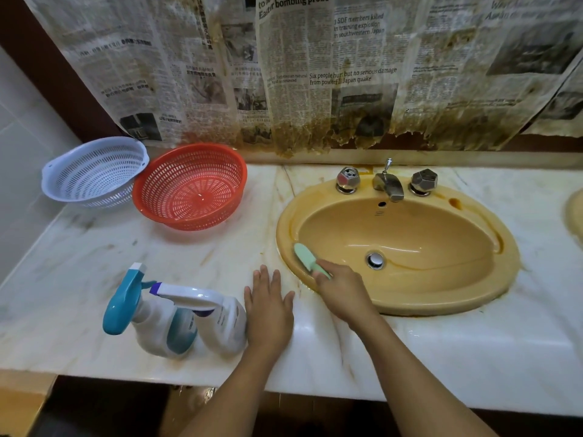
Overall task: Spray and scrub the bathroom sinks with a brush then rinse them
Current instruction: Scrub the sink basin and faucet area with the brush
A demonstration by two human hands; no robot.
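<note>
Sink: we see the yellow oval sink (426, 307) set into the marble worktop (473, 348), right of centre, with its drain (375, 259) in the bottom of the bowl.
Brush: the pale green brush (306, 257) lies against the near-left inner wall of the bowl, just below the rim; its bristles face away from us and its handle end is hidden in the hand.
Right hand: we see the right hand (342, 294) reaching over the near rim, its fingers (325, 269) curled round the brush handle; the thumb is partly out of sight.
Left hand: the left hand (268, 307) rests palm down on the worktop left of the sink, its fingers (264, 279) straight and slightly spread, holding nothing.
Spray bottles: a teal-headed spray bottle (126, 304) and a white spray bottle (220, 323) stand side by side just left of the left hand; we cannot read their labels or tell whether the hand touches the white one.
Tap: a metal tap (388, 184) stands on the far rim between two knobs (348, 179).
Baskets: a red basket (189, 187) and a pale blue basket (91, 171) sit at the far left, the blue one tilted against the red.
Wall: stained newspaper (315, 74) covers the wall, its lower edge ragged; the small print is too fine to read.
Second sink: only a sliver of a second sink (574, 212) shows at the right edge, the remainder cut off.
</note>
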